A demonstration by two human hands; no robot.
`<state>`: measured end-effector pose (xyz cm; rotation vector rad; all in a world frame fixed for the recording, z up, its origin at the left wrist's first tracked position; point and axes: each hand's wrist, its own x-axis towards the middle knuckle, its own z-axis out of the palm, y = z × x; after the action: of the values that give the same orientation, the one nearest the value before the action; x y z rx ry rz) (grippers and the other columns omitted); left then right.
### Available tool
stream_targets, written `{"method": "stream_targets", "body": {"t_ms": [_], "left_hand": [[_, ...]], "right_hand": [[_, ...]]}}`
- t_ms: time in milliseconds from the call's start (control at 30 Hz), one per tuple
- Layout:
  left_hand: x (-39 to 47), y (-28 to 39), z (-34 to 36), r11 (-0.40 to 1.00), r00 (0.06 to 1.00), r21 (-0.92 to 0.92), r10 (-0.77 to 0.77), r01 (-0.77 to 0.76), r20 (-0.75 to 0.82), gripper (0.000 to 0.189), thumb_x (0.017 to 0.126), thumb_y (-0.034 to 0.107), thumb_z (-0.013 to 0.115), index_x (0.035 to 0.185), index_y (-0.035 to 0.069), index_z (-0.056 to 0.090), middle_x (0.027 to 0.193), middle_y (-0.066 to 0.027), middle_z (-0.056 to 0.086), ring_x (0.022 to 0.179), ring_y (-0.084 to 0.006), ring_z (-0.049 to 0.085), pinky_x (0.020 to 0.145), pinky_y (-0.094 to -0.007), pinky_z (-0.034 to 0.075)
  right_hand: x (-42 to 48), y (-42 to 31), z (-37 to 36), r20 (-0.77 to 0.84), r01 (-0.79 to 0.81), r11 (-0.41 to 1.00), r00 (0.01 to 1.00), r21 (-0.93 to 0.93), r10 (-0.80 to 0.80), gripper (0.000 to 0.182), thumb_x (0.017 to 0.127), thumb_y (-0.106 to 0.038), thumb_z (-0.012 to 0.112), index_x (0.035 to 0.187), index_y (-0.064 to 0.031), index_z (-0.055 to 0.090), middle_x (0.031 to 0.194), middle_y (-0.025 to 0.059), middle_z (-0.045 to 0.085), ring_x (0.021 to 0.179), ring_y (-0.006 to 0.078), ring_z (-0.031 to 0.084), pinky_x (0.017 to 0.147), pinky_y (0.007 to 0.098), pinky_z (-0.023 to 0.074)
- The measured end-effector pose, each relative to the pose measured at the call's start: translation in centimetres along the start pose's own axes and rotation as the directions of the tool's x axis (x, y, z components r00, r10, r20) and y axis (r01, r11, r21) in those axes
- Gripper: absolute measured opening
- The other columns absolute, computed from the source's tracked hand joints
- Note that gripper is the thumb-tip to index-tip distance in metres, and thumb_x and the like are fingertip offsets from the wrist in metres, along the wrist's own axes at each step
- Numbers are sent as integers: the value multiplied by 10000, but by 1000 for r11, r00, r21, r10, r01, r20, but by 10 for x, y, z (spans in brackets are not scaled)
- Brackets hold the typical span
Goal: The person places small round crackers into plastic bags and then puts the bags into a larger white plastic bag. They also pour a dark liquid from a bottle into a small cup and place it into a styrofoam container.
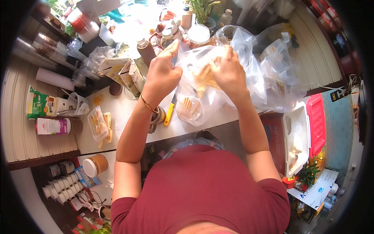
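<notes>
My left hand (165,70) is raised over the white counter (143,131), with its thumb apart and its fingertips at the edge of a clear plastic bag (219,106); whether it pinches the film I cannot tell. My right hand (230,73), curled and slightly blurred, is at a yellowish-tan item (206,77) in or on the bag. Blur hides what that item is and whether the fingers grip it. Nearer me, ridged tan pieces (190,104) show through the clear plastic. A yellow-handled tool (169,114) lies to the left of the bag, beside a metal cup (158,115).
Bottles (146,48) and a white-lidded jar (199,34) crowd the counter's back. At left lie a clear food box (98,122) and a green packet (41,102). More filled plastic bags (274,73) stand at right, above an open white cooler box (296,137) with a pink lid (316,125).
</notes>
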<state>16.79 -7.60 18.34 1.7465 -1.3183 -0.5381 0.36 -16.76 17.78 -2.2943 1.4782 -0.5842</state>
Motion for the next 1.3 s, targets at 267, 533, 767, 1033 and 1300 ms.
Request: {"method": "stream_targets", "body": {"t_ms": [267,533,767,1033,1300], "left_hand": [[-2,11,10,984,991,-151,111,-98,76,599,722,-16,478,1317,33,430,923,-72,434,765,-110,472,648,-227,427],[-85,25,-54,941,978,-270,186,-206,-96,433,755,52,667,1178,120,604,1307,-147,481,760,-76,628,596,-196,495],[-181,-200,-160,742,612,231,-290,629,-736,899,628,453,781,1323,42,384,1224,-251,502,1070,-311,540,894,-411,441],[-198,-259,-163,316,380,212,-762,925,-524,1249,536,402,819,1445,75,28,1324,-309,363,1218,-390,404,1018,-417,332],[-231,-127,-173,785,720,-353,-614,510,-325,1123,575,197,790,1447,60,96,1198,-199,455,1073,-250,496,921,-350,418]], "right_hand": [[5,23,44,-151,16,999,988,-31,-20,666,822,-284,590,1306,43,270,1179,273,422,1036,398,515,832,440,466],[0,68,51,-163,145,980,973,-134,-166,786,816,-412,632,1327,71,281,1271,318,376,1195,438,356,1004,466,296],[-12,55,44,-62,37,997,997,-71,-41,809,822,-407,626,1343,84,249,1334,287,338,1267,395,307,1047,424,264],[-17,15,11,-213,73,997,974,-24,-77,602,825,-298,648,1244,70,421,1233,262,466,1151,375,458,977,401,359],[-76,-61,-10,-177,228,676,974,700,-145,417,854,-186,615,1211,-10,487,1033,139,603,912,171,595,805,285,469]]}}
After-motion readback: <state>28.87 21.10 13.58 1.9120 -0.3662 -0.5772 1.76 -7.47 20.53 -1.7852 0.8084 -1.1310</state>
